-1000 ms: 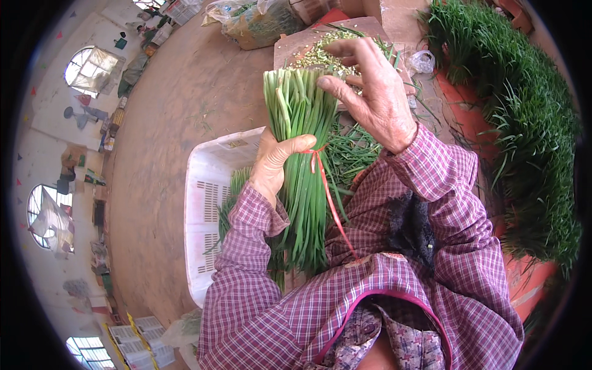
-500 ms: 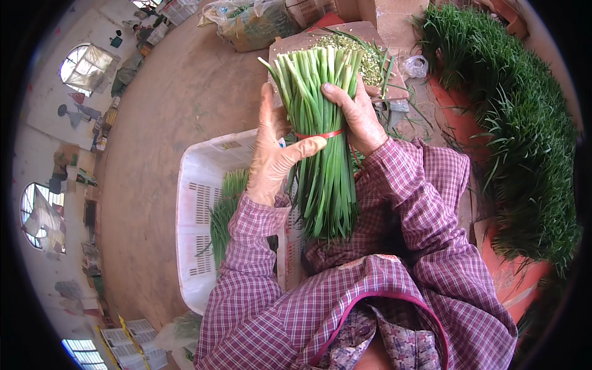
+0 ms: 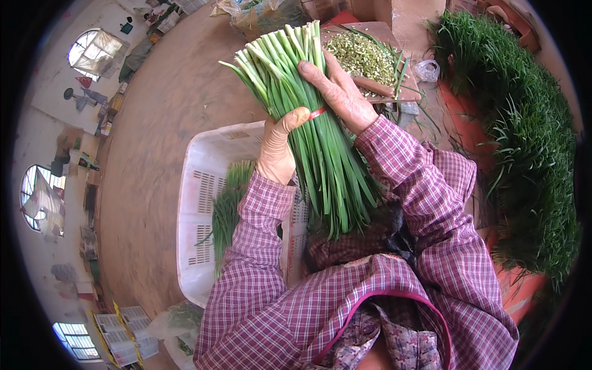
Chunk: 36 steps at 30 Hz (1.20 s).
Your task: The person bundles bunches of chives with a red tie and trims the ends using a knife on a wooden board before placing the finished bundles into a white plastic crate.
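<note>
A thick bunch of garlic chives (image 3: 330, 163), bound with a red band (image 3: 316, 113), is held up in front of me, its pale cut ends tilted to the upper left and its leaves hanging lower right. My left hand (image 3: 279, 148), in a tan glove, grips the bunch at the band with the thumb across the front; its other fingers are hidden behind. Bare, my right hand (image 3: 342, 92) is wrapped round the stems above the band from the right. Below my left wrist, a white plastic crate (image 3: 190, 203) holds more green chives (image 3: 231, 197).
Behind the bunch, a board (image 3: 404, 92) carries chopped stem bits (image 3: 364, 58) and a brown handle-like piece (image 3: 373, 86). A long heap of loose chives (image 3: 505, 135) lies on red sheeting along the right. Plastic bags (image 3: 265, 15) sit at the back, and brown floor (image 3: 142, 185) stretches left.
The bunch has risen and its cut ends have tipped to the left. My left hand's fingers, spread before, have closed round it; the right hand has moved up with it.
</note>
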Available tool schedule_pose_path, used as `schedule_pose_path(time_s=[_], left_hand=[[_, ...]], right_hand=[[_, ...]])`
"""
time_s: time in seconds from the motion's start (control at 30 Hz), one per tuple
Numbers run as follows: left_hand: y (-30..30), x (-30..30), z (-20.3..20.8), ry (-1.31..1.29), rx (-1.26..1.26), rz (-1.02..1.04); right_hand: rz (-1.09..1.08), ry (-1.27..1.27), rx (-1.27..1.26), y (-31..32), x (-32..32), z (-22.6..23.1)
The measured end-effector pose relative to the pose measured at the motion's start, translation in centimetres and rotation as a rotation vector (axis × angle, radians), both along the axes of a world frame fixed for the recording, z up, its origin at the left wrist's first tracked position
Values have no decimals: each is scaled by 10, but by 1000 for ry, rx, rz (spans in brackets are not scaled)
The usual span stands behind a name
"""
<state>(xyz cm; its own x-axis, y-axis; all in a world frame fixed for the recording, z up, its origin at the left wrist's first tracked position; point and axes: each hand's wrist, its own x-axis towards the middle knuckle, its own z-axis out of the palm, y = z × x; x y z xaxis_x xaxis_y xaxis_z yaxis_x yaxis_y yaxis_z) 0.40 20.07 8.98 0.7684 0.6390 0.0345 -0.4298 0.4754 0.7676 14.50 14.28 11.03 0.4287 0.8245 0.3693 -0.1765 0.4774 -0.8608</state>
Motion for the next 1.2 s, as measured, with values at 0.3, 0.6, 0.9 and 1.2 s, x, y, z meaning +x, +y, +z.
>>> schedule_pose_path(time_s=[0.3,0.6,0.9,1.2], left_hand=[[58,-20,9,-59,96,192],[59,-38,2,-26,159,252],[12,-10,4,-92,140,96],[13,-13,-5,-34,152,102]], right_hand=[[-23,-957,-540,-57,8,-125],[-572,-1040,-194,-55,55,-14],[-446,-872,15,-3,-19,41],[-249,-603,-26,-11,-9,33]])
